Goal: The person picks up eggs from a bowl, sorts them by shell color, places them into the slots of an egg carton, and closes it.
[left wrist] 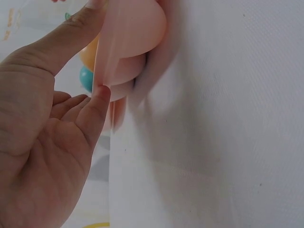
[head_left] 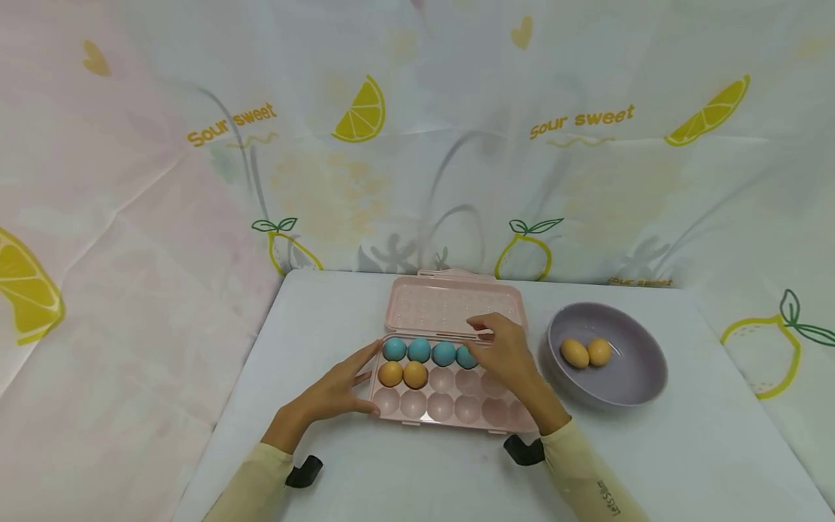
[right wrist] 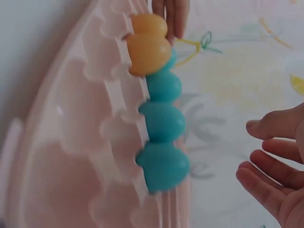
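Note:
A pink egg carton (head_left: pixel 440 418) lies with its lid laid back on the white table. Several blue eggs (head_left: pixel 419 351) sit in its back row; two yellow eggs (head_left: pixel 415 375) are in the middle row's left cups. My left hand (head_left: pixel 339 384) grips the carton's left end, thumb at the near corner and fingers toward the far one. In the left wrist view, fingertips touch its rim. Above the back row hovers my right hand (head_left: pixel 505 355), beside the rightmost visible blue egg (right wrist: pixel 166 166). Its fingers are loosely bent with nothing between them in the right wrist view.
To the right of the carton stands a grey-purple bowl (head_left: pixel 636 388) holding two yellow eggs (head_left: pixel 587 352). The open lid (head_left: pixel 424 304) reaches toward the table's back edge. A lemon-printed cloth (head_left: pixel 417 181) hangs behind the table.

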Demonstrator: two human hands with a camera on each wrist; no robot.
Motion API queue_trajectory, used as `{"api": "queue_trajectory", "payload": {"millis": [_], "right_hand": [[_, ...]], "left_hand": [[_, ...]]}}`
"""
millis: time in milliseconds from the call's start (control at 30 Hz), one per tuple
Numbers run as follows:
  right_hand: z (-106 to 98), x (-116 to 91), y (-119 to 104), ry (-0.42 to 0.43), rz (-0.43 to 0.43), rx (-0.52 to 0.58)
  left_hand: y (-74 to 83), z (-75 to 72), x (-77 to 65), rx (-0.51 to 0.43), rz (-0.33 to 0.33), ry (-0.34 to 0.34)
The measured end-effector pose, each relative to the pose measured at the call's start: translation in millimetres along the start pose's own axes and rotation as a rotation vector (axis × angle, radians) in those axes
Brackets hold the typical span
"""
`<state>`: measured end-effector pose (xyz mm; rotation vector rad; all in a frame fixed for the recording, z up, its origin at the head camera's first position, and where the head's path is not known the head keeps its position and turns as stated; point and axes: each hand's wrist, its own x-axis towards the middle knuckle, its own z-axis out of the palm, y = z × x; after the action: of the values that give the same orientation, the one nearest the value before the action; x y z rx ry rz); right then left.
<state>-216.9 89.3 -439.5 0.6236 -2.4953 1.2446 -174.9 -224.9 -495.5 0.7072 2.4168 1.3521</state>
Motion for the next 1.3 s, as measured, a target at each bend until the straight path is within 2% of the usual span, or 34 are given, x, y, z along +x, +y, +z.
{"api": "queue_trajectory", "payload": {"millis": [167,367,533,733,867,1067,1300], "right_hand": [[-29.9,0.5,11.5,0.036,0.045,-0.032],[-65.5,-3.3,31.6,0.131,0.104,-0.095],[-87.0,-7.7,45.7,0.145,0.145,-0.213],[-104.5,-15.9,59.2,0.071,0.191,-0.32],[-111.6,-21.6,64.8,0.018,0.241,-0.33],[-117.4,-27.2,68.2,-0.066,0.311,-0.359],[-119.6,-31.3,71.9,-0.113,0.354,-0.415]], "left_hand": [[-1.9,-0.7,-0.9,0.001,-0.009,-0.005],[-2.4,-0.3,0.0,0.0,0.005,-0.008],[-2.9,0.0,0.4,-0.003,-0.005,-0.009],[-3.7,-0.6,0.6,-0.004,0.003,-0.008],[-4.1,-0.9,0.6,-0.009,0.013,-0.011],[-6.6,-0.2,1.1,0.004,0.007,-0.006],[-5.4,-0.5,1.0,-0.035,0.01,-0.013]]}}
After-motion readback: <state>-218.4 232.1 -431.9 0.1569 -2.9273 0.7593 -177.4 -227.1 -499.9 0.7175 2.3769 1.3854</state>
